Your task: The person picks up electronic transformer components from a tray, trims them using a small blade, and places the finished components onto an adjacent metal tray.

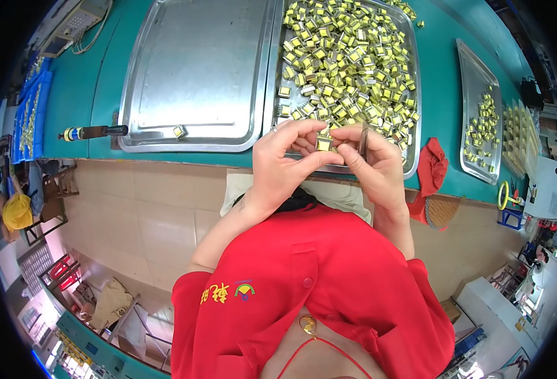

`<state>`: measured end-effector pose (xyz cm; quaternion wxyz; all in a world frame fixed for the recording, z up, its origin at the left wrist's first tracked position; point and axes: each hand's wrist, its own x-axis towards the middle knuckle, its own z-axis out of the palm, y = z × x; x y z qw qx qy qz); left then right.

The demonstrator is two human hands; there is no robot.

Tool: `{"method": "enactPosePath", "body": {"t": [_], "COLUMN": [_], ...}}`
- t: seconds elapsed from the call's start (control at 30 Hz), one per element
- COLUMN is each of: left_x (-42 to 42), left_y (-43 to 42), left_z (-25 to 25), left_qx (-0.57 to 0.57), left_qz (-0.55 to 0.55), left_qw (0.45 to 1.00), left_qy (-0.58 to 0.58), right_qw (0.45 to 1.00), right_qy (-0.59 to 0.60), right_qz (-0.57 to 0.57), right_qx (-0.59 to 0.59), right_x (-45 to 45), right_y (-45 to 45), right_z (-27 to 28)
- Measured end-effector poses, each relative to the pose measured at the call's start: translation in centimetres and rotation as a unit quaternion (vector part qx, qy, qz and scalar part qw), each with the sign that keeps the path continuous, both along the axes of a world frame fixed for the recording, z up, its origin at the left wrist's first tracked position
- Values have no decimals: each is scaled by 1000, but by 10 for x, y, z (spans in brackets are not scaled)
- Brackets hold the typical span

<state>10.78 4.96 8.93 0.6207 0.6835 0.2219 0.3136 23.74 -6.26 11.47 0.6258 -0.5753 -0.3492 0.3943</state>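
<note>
Between my two hands, over the near edge of the full tray, is a small yellow-wrapped transformer [323,144] with metal pins. My left hand [278,158] pinches it between thumb and fingers. My right hand [374,165] is closed, its thumb and fingertips at the transformer's right side. A thin dark metal tool [363,140], possibly tweezers, stands up from the right hand's fingers; its lower end is hidden. Just beyond the hands, many similar transformers [348,69] lie heaped in a metal tray [415,76].
To the left, another metal tray [196,69] holds one transformer [178,131] near its front edge. A dark-handled tool [92,132] lies on the green table [76,104]. At right are a red cloth [432,167] and a smaller tray [472,69] of transformers. Blue bins [32,120] stand far left.
</note>
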Motion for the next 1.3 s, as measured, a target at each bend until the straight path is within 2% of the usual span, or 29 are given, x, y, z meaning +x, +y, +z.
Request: {"method": "enactPosePath", "body": {"t": [0.43, 0.5, 0.6, 0.67, 0.73, 0.83, 0.97, 1.07, 1.3], "left_x": [-1, 1, 1, -4, -4, -5, -7, -8, -8], "left_y": [-1, -2, 5, 11, 11, 10, 11, 12, 12], "left_z": [0, 5, -3, -9, -15, -14, -13, -13, -11], "left_qx": [22, -152, -354, -483, -525, -575, -598, -597, -569], "left_qz": [-16, -29, -68, -90, -108, -127, -145, -152, -156], "left_qw": [1000, 987, 926, 856, 825, 782, 755, 751, 773], "left_qy": [-11, -53, -111, -160, -177, -206, -227, -237, -231], "right_qw": [997, 997, 973, 935, 905, 901, 852, 840, 893], "right_qy": [68, 53, -133, -265, -381, -407, -500, -525, -430], "right_qz": [-28, -55, -187, -224, -172, -133, -80, -51, -100], "right_qx": [-7, 3, -38, -65, -85, -72, -134, -129, -86], "right_x": [-4, -2, 14, 30, 41, 43, 44, 48, 42], "right_y": [-2, -2, -8, -9, -8, 4, 13, 12, 9], "right_z": [-5, -4, -9, -5, -1, -4, -6, -8, 0]}}
